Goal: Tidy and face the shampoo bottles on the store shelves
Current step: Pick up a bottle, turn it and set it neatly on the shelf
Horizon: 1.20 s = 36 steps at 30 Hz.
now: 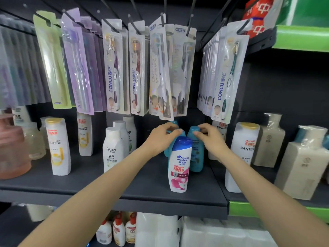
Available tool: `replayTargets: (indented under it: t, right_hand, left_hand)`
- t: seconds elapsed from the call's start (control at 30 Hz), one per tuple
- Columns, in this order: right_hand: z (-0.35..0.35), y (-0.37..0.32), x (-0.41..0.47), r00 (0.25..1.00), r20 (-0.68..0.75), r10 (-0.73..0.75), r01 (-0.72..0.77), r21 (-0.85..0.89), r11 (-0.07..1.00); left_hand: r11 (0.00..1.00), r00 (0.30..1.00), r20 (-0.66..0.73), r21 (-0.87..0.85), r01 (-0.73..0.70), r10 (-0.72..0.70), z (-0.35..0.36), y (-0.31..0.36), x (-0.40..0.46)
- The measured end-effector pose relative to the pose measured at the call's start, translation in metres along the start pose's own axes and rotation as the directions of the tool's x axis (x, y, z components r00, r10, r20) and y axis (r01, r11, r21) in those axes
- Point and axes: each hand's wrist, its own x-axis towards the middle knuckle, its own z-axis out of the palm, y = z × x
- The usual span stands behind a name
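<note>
Teal bottles (196, 154): left hand (161, 138) and right hand (211, 138) each curl a grip round one cap.

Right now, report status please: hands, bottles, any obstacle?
Left hand grips left teal bottle. Right hand grips right teal bottle. Head & Shoulders bottle stands in front.

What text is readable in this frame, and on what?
"head & shoulders": white bottle with blue cap.
"PANTENE": white bottle with yellow cap, left.
"PANTENE", last letter cut off by a neighbouring bottle: white bottle, right.
"PANTENE": rear bottle.
"Raclen", blurred, uncertain: white bottle.
"CONCU": toothbrush packs.
Small print and teal bottles' labels: unreadable.
</note>
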Motion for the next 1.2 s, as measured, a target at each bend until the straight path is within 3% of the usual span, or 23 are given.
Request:
replayTargets:
  t: [0.2,0.33,0.57,0.77,1.0,1.07,1.2]
  right_hand:
    - [-0.037,-0.026,-0.043,0.998,-0.063,-0.023,0.025,0.034,0.999]
    - [-0.058,-0.047,-0.07,0.993,-0.118,0.009,0.004,0.106,0.994]
    - [-0.047,-0.092,-0.114,0.982,-0.1,0.16,-0.113,0.365,0.924]
    - [-0.011,-0.126,-0.153,0.947,-0.169,0.272,-0.13,0.573,0.809]
    - [0.013,-0.152,-0.188,0.912,-0.128,0.39,-0.185,0.719,0.67]
    - [0.016,-0.157,-0.197,0.912,-0.112,0.395,-0.195,0.728,0.657]
    - [0.014,-0.162,-0.211,0.893,-0.03,0.449,-0.302,0.699,0.648]
  left_hand:
    - [0.997,0.98,-0.187,0.044,-0.057,0.064,0.001,0.004,-0.015]
    - [0.993,0.964,-0.235,0.026,-0.119,0.122,0.002,0.011,-0.038]
    - [0.964,0.964,-0.058,-0.044,-0.261,0.259,-0.008,0.039,-0.085]
    - [0.969,0.971,0.045,-0.082,-0.232,0.236,-0.042,0.021,-0.127]
    - [0.987,0.955,0.252,-0.07,-0.145,0.158,-0.087,-0.005,-0.175]
    - [0.987,0.958,0.241,-0.084,-0.138,0.154,-0.095,-0.007,-0.185]
    - [0.975,0.971,0.089,-0.003,-0.222,0.221,-0.101,-0.005,-0.2]
